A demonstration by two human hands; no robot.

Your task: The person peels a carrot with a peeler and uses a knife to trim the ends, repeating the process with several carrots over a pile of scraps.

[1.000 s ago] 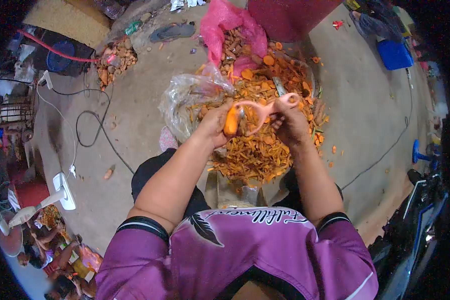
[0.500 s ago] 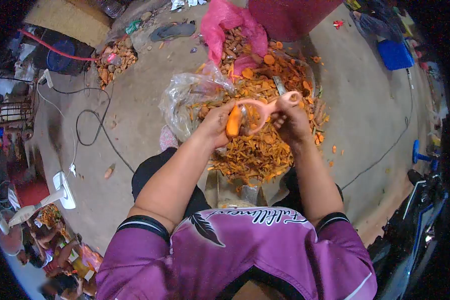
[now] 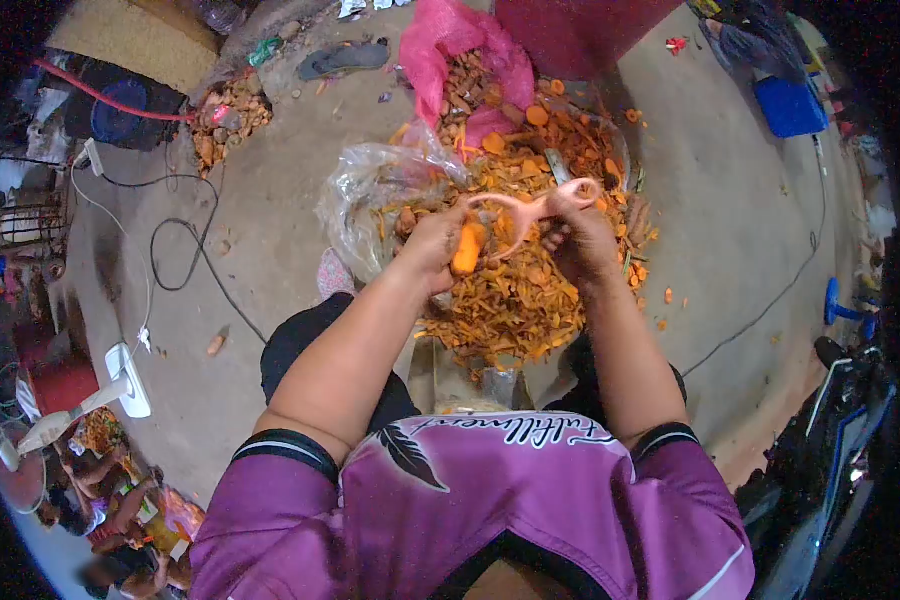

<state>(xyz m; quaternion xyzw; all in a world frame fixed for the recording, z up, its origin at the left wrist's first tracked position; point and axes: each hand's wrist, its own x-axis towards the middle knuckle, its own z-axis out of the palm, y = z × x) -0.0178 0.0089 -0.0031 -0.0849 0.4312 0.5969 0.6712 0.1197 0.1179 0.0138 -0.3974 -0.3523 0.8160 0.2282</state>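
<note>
My left hand [image 3: 433, 247] is closed around a bright orange carrot [image 3: 467, 248], its lower end sticking out past the fingers. A pink Y-shaped peeler [image 3: 538, 208] is gripped by its handle in my right hand [image 3: 584, 240], with the peeler's head right at the carrot. Below both hands spreads a heap of orange peelings [image 3: 515, 310]. A knife blade [image 3: 558, 168] shows among the scraps just beyond the peeler.
Clear plastic [image 3: 355, 205] lies left of the heap. Behind it is a pink mesh sack [image 3: 440, 40] with brownish roots, beside a dark red container [image 3: 590, 35]. A cable [image 3: 205, 225] loops across the floor at left, near a white fan [image 3: 125, 385]. A slipper [image 3: 343, 60] lies farther back.
The peeler has tilted in my right hand, so its head looks narrower against the carrot. The carrot has turned a little in my left hand. Both hands stay over the heap.
</note>
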